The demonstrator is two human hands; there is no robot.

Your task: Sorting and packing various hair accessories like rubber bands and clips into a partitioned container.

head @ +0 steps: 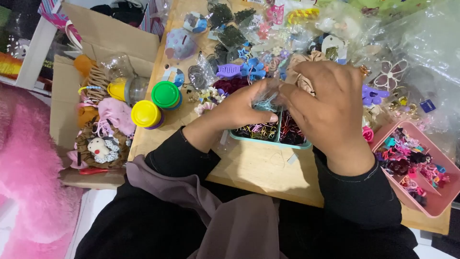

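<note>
Both hands, left (pixel 239 108) and right (pixel 326 108), pinch a small bag (pixel 266 98) above the tray (pixel 268 140); it looks light, soft, slippery.

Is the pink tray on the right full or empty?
Partly full. The pink tray holds a heap of small colourful hair clips across its divided compartments, though bare pink bottom shows near its lower corner.

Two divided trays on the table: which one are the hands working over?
The teal tray of tiny hair elastics, directly under both hands; the pink tray of small clips sits apart at the right edge.
</note>
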